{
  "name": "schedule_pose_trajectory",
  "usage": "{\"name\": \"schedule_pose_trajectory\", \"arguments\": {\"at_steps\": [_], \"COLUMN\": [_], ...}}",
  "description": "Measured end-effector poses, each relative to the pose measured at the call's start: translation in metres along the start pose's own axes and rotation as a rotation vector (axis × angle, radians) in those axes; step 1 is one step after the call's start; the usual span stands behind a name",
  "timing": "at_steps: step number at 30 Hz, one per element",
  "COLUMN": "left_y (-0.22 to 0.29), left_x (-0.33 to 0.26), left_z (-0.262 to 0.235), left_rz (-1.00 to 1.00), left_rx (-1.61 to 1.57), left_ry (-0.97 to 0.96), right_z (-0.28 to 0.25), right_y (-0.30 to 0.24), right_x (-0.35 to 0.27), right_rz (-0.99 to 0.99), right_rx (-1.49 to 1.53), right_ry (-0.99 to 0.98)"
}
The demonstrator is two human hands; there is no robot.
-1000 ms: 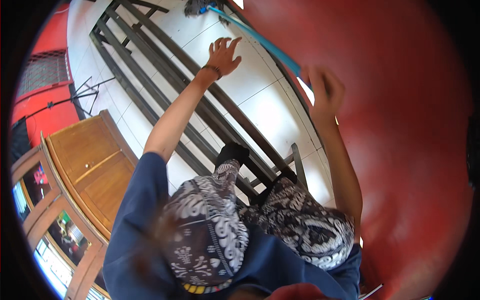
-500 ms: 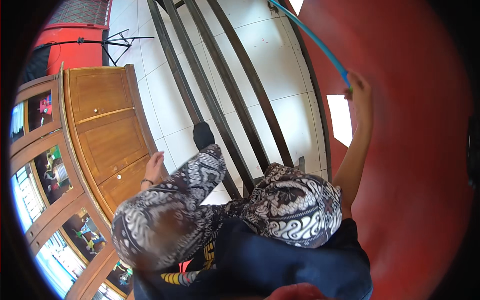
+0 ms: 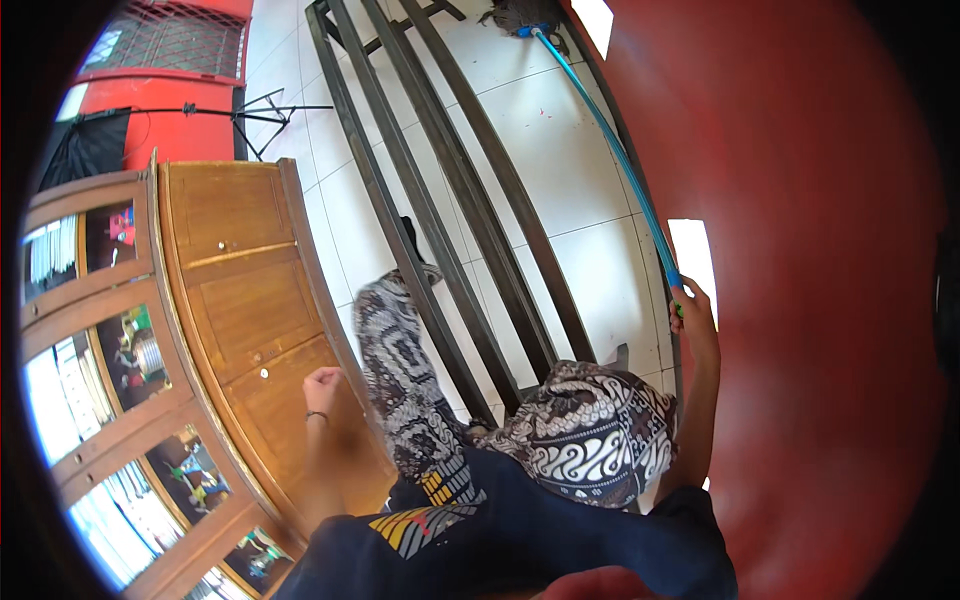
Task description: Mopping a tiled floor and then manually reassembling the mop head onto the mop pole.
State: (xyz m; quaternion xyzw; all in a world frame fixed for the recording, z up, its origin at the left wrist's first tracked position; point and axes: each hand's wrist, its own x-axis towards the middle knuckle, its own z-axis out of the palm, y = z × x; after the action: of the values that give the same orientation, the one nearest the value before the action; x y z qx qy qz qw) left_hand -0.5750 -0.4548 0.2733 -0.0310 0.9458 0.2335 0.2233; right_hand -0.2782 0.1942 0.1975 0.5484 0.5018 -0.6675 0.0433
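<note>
My right hand (image 3: 697,308) is wrapped round the end of a mop's blue handle (image 3: 622,160), close to the red wall. The handle slants away along the wall to the grey mop head (image 3: 512,14), which rests on the tiled floor at the far end. My left hand (image 3: 322,385) hangs at my left, apart from the cabinet, with its fingers curled and nothing visible in them. Between my hands are my legs in patterned trousers (image 3: 600,430), beside a long bench frame of dark bars (image 3: 455,150).
A wooden cabinet (image 3: 235,250) with glass-fronted shelves (image 3: 140,345) lines the left side. Beyond it stand a black tripod stand (image 3: 262,115) and a red panel with mesh (image 3: 165,45). White floor tiles (image 3: 540,130) show around the bars. A red wall (image 3: 820,300) rises along the right.
My right hand has come nearer with the handle, bringing the mop head into view. My left hand has moved lower and its fingers have curled. My left leg has shifted.
</note>
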Motion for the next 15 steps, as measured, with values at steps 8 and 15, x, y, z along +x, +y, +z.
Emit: {"name": "schedule_pose_trajectory", "arguments": {"at_steps": [8,15], "left_y": [0.152,0.308], "left_x": [0.238,0.426], "left_z": [0.061,0.075], "left_rz": [0.598,1.166], "left_rx": [0.01,0.165], "left_ry": [-0.116,-0.061], "right_z": [0.089,0.173], "right_y": [-0.085,-0.212], "right_x": [0.007,-0.013], "right_rz": [0.025,0.113], "right_rx": [-0.125,-0.487], "right_ry": [0.052,0.219]}}
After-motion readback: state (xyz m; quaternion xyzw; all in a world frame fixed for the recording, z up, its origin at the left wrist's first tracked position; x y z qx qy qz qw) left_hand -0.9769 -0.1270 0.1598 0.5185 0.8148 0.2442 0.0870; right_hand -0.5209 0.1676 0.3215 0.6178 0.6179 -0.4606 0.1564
